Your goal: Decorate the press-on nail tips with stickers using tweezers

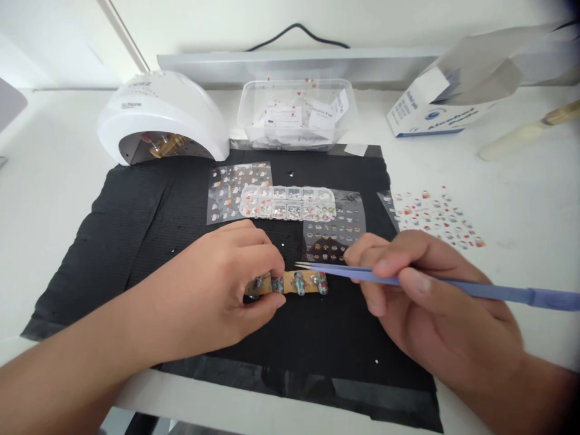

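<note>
My left hand [226, 284] is closed around the left end of a tan strip [287, 280] that bears several decorated false nails [299, 283]. Its fingers and thumb cover part of the strip. Between the fingers of my right hand [435, 302] are blue tweezers [457, 286], pointing left. Their fine metal tips hang just above the strip, slightly apart, and I cannot make out anything between them. Beyond my hands lie a clear compartment box [287, 203] of small gems and a clear sticker sheet [335, 232] partly beneath it.
A white nail lamp [163, 118] stands at the back left with another strip [170, 147] inside. Behind the black mat [113, 241] is a clear plastic tub [296, 115] of packets. An alcohol pad box [435, 112], a brush-like tool [521, 136] and more stickers [437, 214] lie right.
</note>
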Tool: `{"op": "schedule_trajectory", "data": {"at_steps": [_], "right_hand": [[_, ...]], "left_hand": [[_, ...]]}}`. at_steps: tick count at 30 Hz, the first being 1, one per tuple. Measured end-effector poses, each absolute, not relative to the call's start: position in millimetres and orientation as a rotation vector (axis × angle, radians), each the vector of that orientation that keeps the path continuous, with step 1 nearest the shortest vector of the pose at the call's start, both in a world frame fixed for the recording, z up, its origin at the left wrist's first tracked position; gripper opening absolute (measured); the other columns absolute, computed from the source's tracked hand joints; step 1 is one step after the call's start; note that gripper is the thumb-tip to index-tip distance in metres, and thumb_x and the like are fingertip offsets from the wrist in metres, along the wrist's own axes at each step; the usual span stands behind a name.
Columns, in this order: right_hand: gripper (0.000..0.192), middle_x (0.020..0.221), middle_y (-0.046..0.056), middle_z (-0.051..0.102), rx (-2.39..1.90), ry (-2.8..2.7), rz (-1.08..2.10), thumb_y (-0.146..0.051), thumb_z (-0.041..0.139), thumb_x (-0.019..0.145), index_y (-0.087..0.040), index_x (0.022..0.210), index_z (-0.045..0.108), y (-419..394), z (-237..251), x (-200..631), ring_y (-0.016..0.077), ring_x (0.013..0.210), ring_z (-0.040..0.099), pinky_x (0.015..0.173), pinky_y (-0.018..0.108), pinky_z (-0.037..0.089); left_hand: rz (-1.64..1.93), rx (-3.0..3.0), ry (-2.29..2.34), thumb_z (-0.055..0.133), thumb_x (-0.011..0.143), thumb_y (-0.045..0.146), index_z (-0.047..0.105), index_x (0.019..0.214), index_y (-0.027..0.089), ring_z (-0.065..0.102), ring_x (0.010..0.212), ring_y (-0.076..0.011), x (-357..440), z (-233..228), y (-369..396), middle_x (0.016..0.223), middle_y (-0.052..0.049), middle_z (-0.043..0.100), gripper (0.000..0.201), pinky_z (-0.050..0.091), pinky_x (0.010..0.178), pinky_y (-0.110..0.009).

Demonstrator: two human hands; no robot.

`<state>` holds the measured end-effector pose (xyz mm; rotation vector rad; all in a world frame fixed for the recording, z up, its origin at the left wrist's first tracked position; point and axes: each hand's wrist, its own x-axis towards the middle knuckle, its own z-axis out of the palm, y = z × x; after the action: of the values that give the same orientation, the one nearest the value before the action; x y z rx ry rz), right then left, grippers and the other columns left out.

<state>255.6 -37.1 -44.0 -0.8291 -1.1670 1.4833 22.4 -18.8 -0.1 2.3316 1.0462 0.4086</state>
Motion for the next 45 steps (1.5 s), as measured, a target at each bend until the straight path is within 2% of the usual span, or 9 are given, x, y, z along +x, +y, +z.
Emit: {"op": "schedule_trajectory", "data": {"at_steps": [10,18,27,34,40,45], "right_hand": [[0.014,0.057,0.001,0.054,-0.798,-1.128,1.432,-0.033,0.064,0.088,-0.024,0.082,0.073,-30.0,-42.9,257.0,0.0188,0.061,0.051,0.058,0.034,0.035],[0.014,0.057,0.001,0.056,-0.773,-1.125,1.438,-0.030,0.062,0.089,-0.023,0.082,0.072,-30.9,-45.2,258.5,0.0177,0.064,0.053,0.059,0.033,0.035],[0.013,0.055,0.000,0.055,-0.796,-1.117,1.462,-0.031,0.063,0.089,-0.023,0.083,0.072,-30.4,-47.5,259.1,0.0176,0.062,0.053,0.062,0.035,0.036],[0.014,0.056,-0.001,0.055,-0.782,-1.119,1.461,-0.031,0.062,0.089,-0.023,0.084,0.072,-31.3,-47.2,258.5,0.0175,0.062,0.053,0.063,0.035,0.035],[0.014,0.057,-0.001,0.055,-0.776,-1.137,1.454,-0.031,0.061,0.090,-0.023,0.084,0.071,-31.6,-47.1,259.5,0.0173,0.063,0.053,0.062,0.034,0.035],[0.013,0.059,-0.001,0.056,-0.782,-1.133,1.478,-0.030,0.062,0.089,-0.023,0.083,0.071,-31.5,-46.6,259.8,0.0169,0.063,0.053,0.061,0.033,0.035]], "left_hand": [[0.369,2.289,1.059,0.065,0.085,0.015,0.069,0.086,0.019,0.059,0.083,-0.0133,18.7,-1.8,-19.3,0.085,-0.001,0.065,0.006,0.045,0.065,-0.022],[0.402,2.298,1.063,0.067,0.083,0.014,0.066,0.077,0.014,0.058,0.076,-0.0114,19.1,-0.3,-18.2,0.080,-0.001,0.067,0.006,0.045,0.066,-0.023],[0.408,2.306,1.050,0.067,0.086,0.018,0.070,0.086,0.017,0.060,0.079,-0.0112,17.7,-2.7,-18.4,0.085,-0.001,0.067,0.003,0.045,0.065,-0.022],[0.408,2.304,1.048,0.067,0.086,0.017,0.066,0.075,0.017,0.060,0.077,-0.0102,16.6,-3.9,-19.0,0.087,0.000,0.069,0.011,0.043,0.063,-0.021],[0.384,2.330,1.038,0.066,0.087,0.016,0.068,0.086,0.016,0.060,0.079,-0.0118,18.1,0.3,-17.4,0.084,-0.001,0.068,0.002,0.045,0.067,-0.023],[0.401,2.297,1.037,0.065,0.087,0.017,0.071,0.089,0.019,0.061,0.080,-0.0114,17.1,-1.2,-19.0,0.088,0.000,0.069,0.006,0.045,0.065,-0.022]]}}
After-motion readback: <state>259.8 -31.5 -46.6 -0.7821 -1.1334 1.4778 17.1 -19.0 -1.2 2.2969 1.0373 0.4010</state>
